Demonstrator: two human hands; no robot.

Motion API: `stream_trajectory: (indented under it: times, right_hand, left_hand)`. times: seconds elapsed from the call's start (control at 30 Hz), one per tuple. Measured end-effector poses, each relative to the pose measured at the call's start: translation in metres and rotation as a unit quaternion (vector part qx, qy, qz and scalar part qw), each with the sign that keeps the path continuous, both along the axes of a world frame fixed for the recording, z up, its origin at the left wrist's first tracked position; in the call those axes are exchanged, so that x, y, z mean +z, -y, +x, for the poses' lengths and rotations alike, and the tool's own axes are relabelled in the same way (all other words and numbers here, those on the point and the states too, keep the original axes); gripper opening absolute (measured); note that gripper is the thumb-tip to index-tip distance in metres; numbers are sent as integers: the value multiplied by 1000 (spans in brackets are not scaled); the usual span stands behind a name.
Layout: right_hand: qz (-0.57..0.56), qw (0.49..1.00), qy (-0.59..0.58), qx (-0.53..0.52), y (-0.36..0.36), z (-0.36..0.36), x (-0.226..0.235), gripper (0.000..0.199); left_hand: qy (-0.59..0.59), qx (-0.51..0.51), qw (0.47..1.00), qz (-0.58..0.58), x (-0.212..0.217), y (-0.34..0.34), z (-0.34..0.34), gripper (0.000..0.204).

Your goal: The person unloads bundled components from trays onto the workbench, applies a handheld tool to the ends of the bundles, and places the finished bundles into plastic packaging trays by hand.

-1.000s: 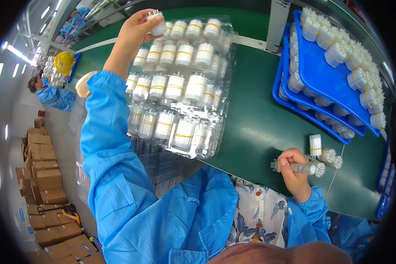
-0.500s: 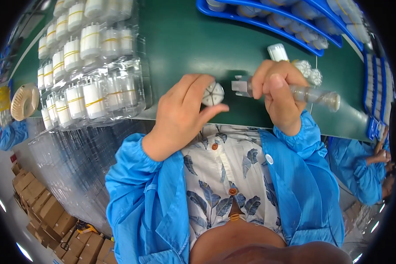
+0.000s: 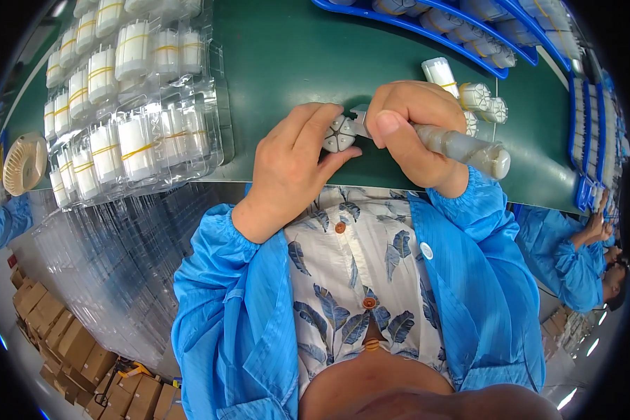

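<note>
Left hand: placed at the centre of the frame, slightly left of the middle. The back of the hand is turned up toward the camera. The fingers are extended upward and pressed together, with the thumb bent to the right beneath them. The forearm is angled down to the lower left and is covered by a blue sleeve, gathered at the wrist.

Right hand: placed just right of the left hand, in the upper centre. It is closed into a fist, with the thumb laid across its front. The wrist is enclosed in a blue cuff at the centre right.
</note>
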State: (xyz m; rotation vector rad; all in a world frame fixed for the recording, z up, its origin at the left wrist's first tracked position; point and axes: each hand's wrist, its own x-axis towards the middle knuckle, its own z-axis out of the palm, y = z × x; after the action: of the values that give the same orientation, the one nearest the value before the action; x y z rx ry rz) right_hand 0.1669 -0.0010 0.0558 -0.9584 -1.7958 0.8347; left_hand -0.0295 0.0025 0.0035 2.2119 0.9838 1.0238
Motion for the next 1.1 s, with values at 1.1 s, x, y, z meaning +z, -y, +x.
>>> stream_trajectory:
  times: [1.1]
  right_hand:
    - [-81,995,-44,-39,13,-17,-5,24]
  left_hand:
    - [-240,352,898,109,149,-356,-277,68]
